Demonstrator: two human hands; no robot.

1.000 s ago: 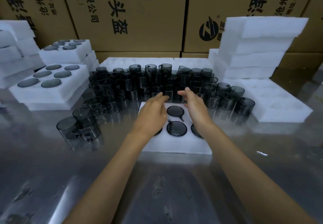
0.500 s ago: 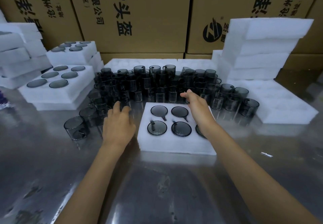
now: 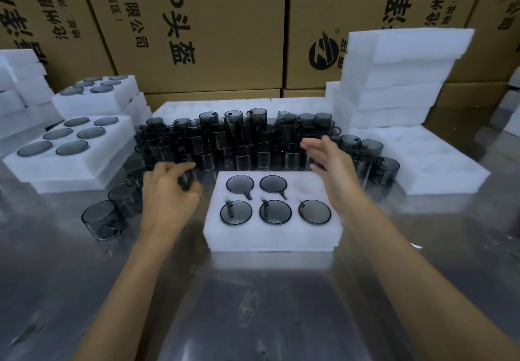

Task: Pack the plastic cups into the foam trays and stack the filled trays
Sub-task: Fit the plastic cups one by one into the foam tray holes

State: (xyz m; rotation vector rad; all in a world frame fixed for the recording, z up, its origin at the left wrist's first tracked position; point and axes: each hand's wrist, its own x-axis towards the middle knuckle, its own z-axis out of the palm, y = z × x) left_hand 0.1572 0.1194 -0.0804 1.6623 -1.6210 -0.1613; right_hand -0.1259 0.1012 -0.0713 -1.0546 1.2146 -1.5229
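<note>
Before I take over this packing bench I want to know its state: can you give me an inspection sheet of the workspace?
Surface: shiny metal table, scuffed, reflective.
Job's things: foam tray in front holds five dark cups; its far right pocket is empty. A mass of loose cups stands behind it. Filled trays are stacked at left, plain foam trays at right.
Clutter: small white scrap on the table, right of the tray.
Hands: left hand grips a dark cup; right hand is open and holds nothing.
Cables: nothing seen.
Surroundings: printed cardboard boxes line the back.
</note>
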